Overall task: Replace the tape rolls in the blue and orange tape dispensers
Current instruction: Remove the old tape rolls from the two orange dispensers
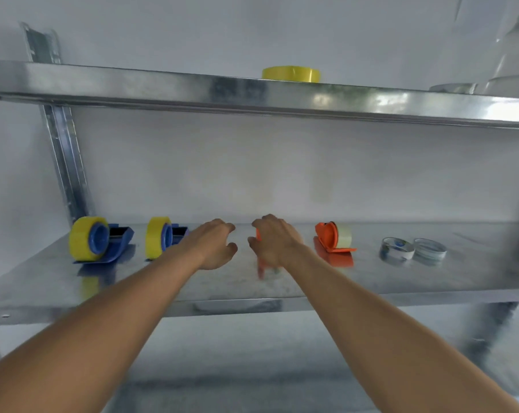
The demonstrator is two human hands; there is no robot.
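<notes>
1. Both arms reach in from the bottom of the frame to the middle metal shelf [282,281], and the hands meet around the centre of the picture.
2. The left hand [215,244] hovers just over the shelf with its fingers loosely curled and nothing in them, so that grip is open. It sits right in front of the second blue dispenser.
3. The right hand [274,242] is curled over an orange dispenser [258,235]. Only a sliver of orange shows at the fingers, plus an orange reflection on the shelf below. Looks like the grip is wrapped round it, though most of it is hidden by the hand.
4. Left side of the frame: the first blue dispenser [115,242] carries a yellow tape roll [81,238]. Just right of it stands the second blue dispenser [175,235], also with a yellow roll [154,236].
5. Right of centre, the other orange dispenser [326,236] holds a pale, clear-ish roll [344,235] and stands apart from the hands.
6. Further right, two low rings of tape [396,248] and [430,249] lie flat, touching or nearly so.
7. Up top, a spare yellow roll [291,73] lies flat on the upper shelf [163,84], just above the hands. Blurry white stuff sits in the upper right corner; can't tell what it is.
</notes>
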